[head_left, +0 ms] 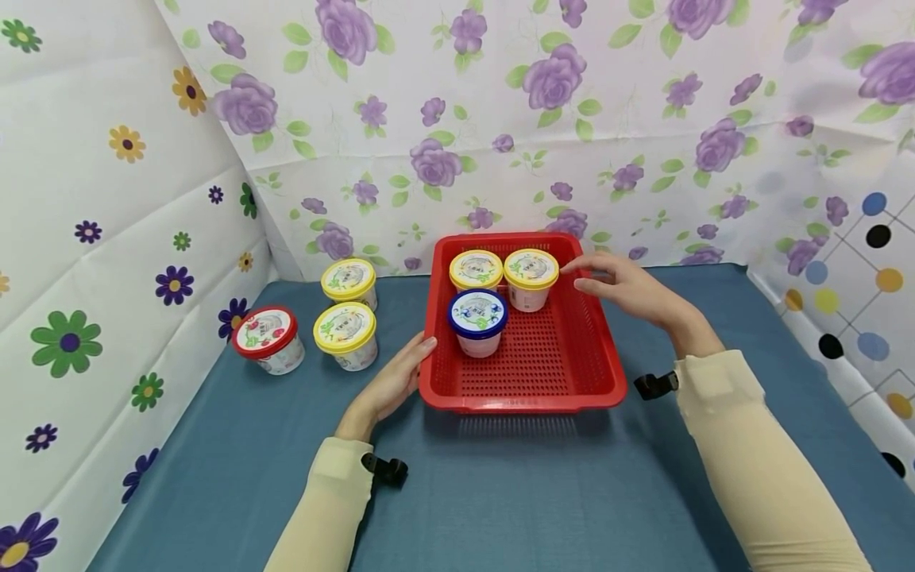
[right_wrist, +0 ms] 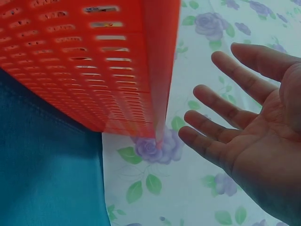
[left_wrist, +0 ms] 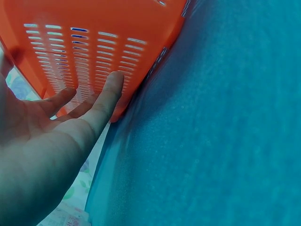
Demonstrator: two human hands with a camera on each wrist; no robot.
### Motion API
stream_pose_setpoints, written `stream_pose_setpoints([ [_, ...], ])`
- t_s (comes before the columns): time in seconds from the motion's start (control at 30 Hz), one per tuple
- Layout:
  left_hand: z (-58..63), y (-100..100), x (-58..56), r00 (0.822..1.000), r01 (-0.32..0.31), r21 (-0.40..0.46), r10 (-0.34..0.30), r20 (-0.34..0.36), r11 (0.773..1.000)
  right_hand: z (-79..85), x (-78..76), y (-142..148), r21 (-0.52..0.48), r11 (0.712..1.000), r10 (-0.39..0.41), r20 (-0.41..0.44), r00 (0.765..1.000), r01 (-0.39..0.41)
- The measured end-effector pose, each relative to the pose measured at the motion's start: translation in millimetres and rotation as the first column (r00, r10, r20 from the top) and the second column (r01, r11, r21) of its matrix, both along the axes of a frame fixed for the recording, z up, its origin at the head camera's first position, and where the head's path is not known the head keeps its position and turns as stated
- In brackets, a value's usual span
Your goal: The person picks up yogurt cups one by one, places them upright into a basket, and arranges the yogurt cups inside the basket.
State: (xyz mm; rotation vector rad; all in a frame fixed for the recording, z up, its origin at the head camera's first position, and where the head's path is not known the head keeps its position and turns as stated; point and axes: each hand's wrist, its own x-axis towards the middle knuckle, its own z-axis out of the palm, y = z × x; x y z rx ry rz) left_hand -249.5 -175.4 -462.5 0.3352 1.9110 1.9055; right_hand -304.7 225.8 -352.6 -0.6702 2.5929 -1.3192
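flowered cloth (head_left: 429,79) hangs behind the blue table (head_left: 465,508), where the red basket (head_left: 522,403) contains 2 yellow-lidded cups (head_left: 531,270) toward 11 and 12 o'clock and 1 blue-lidded cup (head_left: 478,318) at 9 o'clock. at the basket's 8 o'clock, the left hand (head_left: 389,381) grips its wall; at 2 o'clock, the right hand (head_left: 632,290) has its fingers loose and free.

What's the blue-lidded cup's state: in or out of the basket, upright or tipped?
In, upright: the blue-lidded cup stands inside the red basket, lid facing up, pale body below.
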Motion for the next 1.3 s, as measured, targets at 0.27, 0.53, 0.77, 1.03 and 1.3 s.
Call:
stream_pose_setpoints([
  [0.27, 0.3, 0.5, -0.1, 1.000, 0.005, 0.008, -0.005, -0.001, 1.000, -6.5, 6.5, 7.7, -0.032, 0.999, -0.008, -0.025, 1.000, 0.008],
  [0.53, 1.2, 0.3, -0.3, 1.000, 0.015, 0.012, -0.015, 0.000, 1.000, -17.5, 14.9, 17.0, -0.047, 0.999, -0.028, -0.002, 1.000, 0.027],
  [0.77, 2.5, 0.6, -3.3, 1.000, 0.017, 0.007, -0.017, -0.011, 1.000, -30.5, 18.9, 21.6, -0.099, 0.993, -0.067, 0.046, 0.997, 0.072],
  [1.03, 1.2, 0.2, -2.2, 1.000, 0.016, 0.005, -0.016, -0.012, 1.000, -37.5, 23.4, 26.8, -0.121, 0.986, -0.102, 0.085, 0.991, 0.111],
  [1.3, 0.5, -0.3, -4.0, 0.999, 0.016, -0.004, -0.016, -0.037, 1.000, -44.7, 28.1, 25.0, -0.141, 0.980, -0.125, 0.126, 0.984, 0.143],
])
